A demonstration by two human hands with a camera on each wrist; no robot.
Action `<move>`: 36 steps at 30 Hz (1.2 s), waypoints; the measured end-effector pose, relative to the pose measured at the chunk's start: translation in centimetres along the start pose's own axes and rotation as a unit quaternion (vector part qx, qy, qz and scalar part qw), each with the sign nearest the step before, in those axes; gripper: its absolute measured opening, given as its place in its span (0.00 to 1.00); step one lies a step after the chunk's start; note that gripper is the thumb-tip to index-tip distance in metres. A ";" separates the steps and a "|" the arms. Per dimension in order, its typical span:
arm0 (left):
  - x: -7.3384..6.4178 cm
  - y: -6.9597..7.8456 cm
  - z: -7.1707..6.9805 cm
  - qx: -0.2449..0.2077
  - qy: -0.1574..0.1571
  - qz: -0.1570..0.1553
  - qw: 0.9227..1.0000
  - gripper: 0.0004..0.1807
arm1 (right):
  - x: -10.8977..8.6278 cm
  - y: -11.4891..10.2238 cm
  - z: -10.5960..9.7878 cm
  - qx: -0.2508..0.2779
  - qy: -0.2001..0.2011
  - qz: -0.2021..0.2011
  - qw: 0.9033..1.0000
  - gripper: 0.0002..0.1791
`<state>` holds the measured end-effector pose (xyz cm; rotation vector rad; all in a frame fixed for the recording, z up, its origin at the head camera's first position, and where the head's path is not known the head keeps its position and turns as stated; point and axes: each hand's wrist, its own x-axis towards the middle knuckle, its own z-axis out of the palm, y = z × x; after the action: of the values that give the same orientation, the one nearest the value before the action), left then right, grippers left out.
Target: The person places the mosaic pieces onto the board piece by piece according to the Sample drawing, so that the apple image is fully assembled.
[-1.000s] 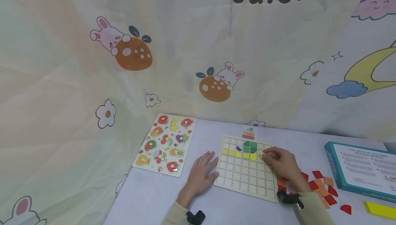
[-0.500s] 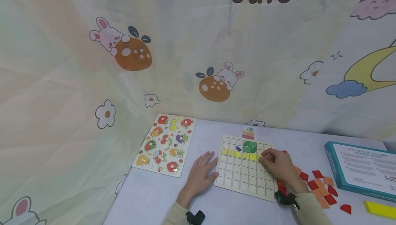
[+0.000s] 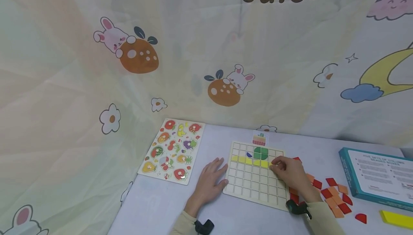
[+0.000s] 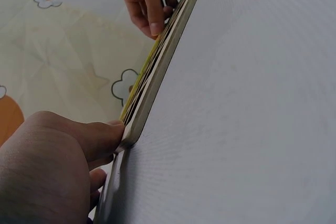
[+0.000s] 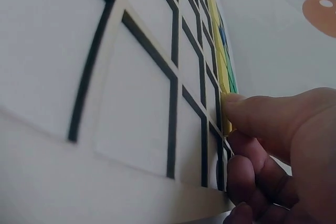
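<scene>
A pale grid board (image 3: pixel 251 184) lies on the white table, with a row of yellow square tiles (image 3: pixel 248 161) across it. Green pieces (image 3: pixel 260 153) and a small blue piece (image 3: pixel 249 154) sit above that row. At the row's right end, my right hand (image 3: pixel 292 172) pinches a yellow tile (image 5: pixel 227 126) against the board. In the right wrist view the thumb is on this tile, partly covering it. My left hand (image 3: pixel 210 183) rests by the board's left side, its fingers spread; the left wrist view shows its thumb touching the board's edge.
A small picture card (image 3: pixel 259 139) lies behind the board. Red and orange tiles (image 3: pixel 335 195) are scattered to the right, near a teal-edged box (image 3: pixel 380 177) and a yellow block (image 3: pixel 397 220). A fruit puzzle board (image 3: pixel 172 150) lies left.
My right hand has shifted slightly left and down, bringing the yellow tile to the end of the yellow row. The left hand stays still.
</scene>
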<state>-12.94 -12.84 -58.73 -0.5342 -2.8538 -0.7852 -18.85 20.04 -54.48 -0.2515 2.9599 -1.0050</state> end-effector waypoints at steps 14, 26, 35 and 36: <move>0.0 -0.1 0.0 -0.004 -0.011 -0.007 1.000 0.30 | 0.5 3.5 -3.6 0.014 0.095 0.075 0.993 0.21; 0.0 -0.2 -0.1 0.006 -0.014 -0.008 1.000 0.30 | -2.3 10.3 -9.1 -0.026 -0.062 0.080 0.995 0.30; 0.0 0.0 -0.2 0.004 0.001 0.004 1.000 0.30 | -4.3 10.4 -10.5 -0.086 -0.084 0.060 0.991 0.29; 0.0 0.1 -0.2 0.003 0.002 0.005 1.000 0.30 | -4.5 10.4 -10.6 -0.088 -0.087 0.060 0.990 0.28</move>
<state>-12.89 -12.89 -58.56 -0.5448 -2.8469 -0.7764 -16.59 35.21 -52.57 -0.1508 2.8641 -0.6739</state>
